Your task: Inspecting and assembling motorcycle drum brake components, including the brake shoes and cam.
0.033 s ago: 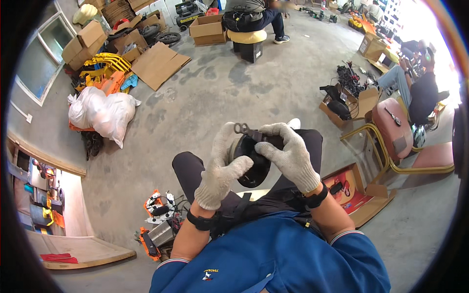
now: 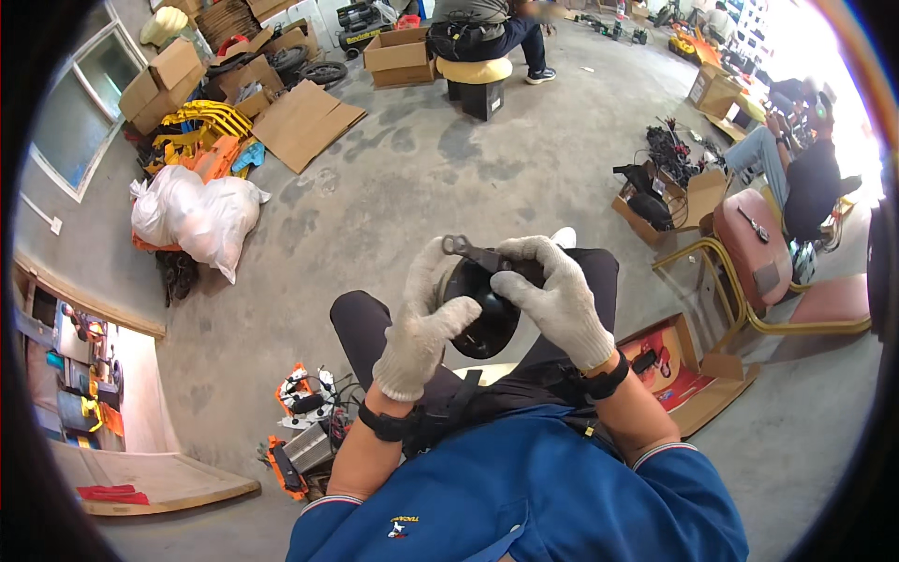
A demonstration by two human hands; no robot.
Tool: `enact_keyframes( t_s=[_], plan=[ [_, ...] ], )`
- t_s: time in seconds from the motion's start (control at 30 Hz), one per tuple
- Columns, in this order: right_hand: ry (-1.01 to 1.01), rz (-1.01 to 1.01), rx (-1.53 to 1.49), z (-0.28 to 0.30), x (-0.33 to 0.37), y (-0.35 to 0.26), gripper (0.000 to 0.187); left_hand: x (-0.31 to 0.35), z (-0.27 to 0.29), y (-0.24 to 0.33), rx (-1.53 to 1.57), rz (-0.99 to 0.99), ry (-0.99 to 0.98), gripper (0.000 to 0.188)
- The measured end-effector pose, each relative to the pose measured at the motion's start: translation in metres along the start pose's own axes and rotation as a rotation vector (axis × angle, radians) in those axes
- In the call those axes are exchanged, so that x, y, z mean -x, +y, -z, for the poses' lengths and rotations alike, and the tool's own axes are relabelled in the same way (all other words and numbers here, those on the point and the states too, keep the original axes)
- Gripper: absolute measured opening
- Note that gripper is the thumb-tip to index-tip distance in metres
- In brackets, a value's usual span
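Observation:
In front of my lap I hold a glossy black rounded housing (image 2: 487,328), shaped like a bowl or dome. The gloved fingers of my left hand (image 2: 417,337) curl round its left side, thumb across its front. My right hand (image 2: 554,295), also in a pale knitted glove, is closed at the housing's upper right, thumb and fingers pinching a dark flat metal piece (image 2: 482,256). That piece has a ring-shaped end pointing left, next to my left fingertips. Whether it is fixed to the housing or loose I cannot tell.
Orange and white power tools (image 2: 304,412) lie left of my legs. An open carton (image 2: 712,379) stands to my right, near a pink chair (image 2: 754,244). White sacks (image 2: 197,215) lie far left. Two people sit farther off, one on a yellow-topped stool (image 2: 475,73).
The ring end of the dark metal piece has turned and shifted slightly left. Both hands keep nearly the same place.

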State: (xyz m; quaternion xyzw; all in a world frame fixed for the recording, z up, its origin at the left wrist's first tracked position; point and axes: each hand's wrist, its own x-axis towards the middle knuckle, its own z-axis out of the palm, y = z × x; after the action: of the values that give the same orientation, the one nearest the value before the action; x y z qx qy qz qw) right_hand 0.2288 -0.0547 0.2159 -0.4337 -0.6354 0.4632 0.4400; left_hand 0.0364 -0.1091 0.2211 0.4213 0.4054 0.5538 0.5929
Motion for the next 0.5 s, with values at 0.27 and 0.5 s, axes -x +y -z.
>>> enact_keyframes(
  t_s=[0.27,0.5],
  plan=[
    [-0.226,-0.328,-0.431,0.023,-0.002,0.075,0.055,-0.004,0.015,-0.021,0.428,0.126,0.187,0.052],
    [-0.361,-0.427,-0.619,0.007,0.004,0.065,0.053,-0.013,0.042,-0.055,0.521,0.227,0.176,0.029]
  ],
)
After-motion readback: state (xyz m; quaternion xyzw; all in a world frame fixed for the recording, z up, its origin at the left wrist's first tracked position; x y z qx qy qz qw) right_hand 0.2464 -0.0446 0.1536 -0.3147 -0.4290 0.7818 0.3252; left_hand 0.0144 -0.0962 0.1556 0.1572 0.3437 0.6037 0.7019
